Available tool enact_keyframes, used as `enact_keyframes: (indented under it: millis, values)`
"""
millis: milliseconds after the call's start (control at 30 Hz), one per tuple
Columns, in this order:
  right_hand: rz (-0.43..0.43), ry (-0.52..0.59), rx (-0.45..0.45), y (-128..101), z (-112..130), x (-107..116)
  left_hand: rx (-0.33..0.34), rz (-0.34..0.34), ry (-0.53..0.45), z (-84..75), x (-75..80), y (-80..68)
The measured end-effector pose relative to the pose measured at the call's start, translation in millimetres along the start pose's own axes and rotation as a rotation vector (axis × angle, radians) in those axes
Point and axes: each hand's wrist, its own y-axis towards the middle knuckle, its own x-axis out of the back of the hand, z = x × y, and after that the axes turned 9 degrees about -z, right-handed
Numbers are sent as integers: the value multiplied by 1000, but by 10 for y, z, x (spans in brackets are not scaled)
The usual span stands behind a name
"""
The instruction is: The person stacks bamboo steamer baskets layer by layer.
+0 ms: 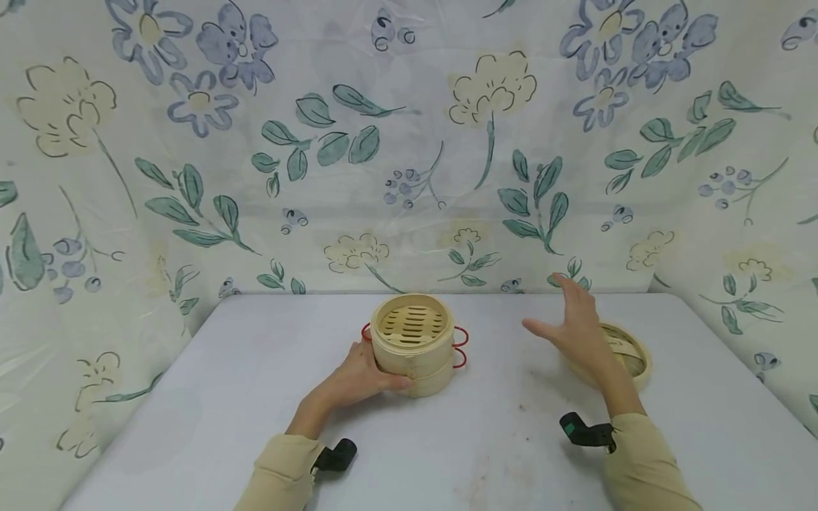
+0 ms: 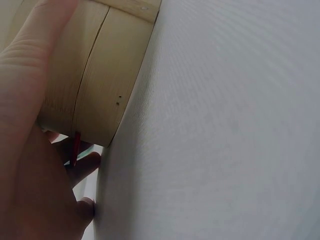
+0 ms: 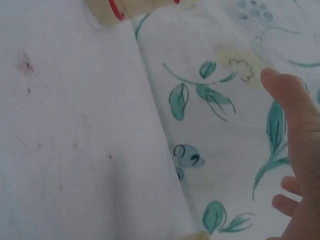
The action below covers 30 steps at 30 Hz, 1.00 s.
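Bamboo steamer (image 1: pixel 412 344), two tiers stacked, lid off, slatted floor of the top tier showing. Stands near the middle of the white surface (image 1: pixel 211 397), toward its far edge. Red wire handles (image 1: pixel 461 346) stick out on both sides.

Left hand (image 1: pixel 361 375) wraps the near-left wall of the steamer, fingers curled round the lower tier; the left wrist view shows the palm flat against both tiers across the seam.

Right hand (image 1: pixel 578 328) hovers above the surface, fingers straight and spread, holding nothing. Just behind and under it lies the woven steamer lid (image 1: pixel 629 353), well apart from the steamer.

Floral cloth backdrop (image 1: pixel 409 142) hangs close behind.

Risks, as judged:
- Tiers only sit on each other; a sideways push from the left hand could shift the top tier off the lower one.
- The lid lies near the right edge; a careless sweep of the right hand could knock it off.
- Backdrop is close; a high reach may snag it.
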Motion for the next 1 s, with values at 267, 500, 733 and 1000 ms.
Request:
enact_keyframes:
  millis: [267, 500, 733, 1000]
  values:
    - [14, -87, -42, -61, -295, 186, -20, -1, -4, 13, -1, 7]
    - [92, -138, -138, -92, -442, 328, -20, 2, -4, 19, -6, 10]
    - [160, -198, -217, -158, -581, 431, -37, -2, -5, 26, 7, 12]
    - [169, -127, -185, -244, -851, 462, -64, 14, -26, 38, 22, 25]
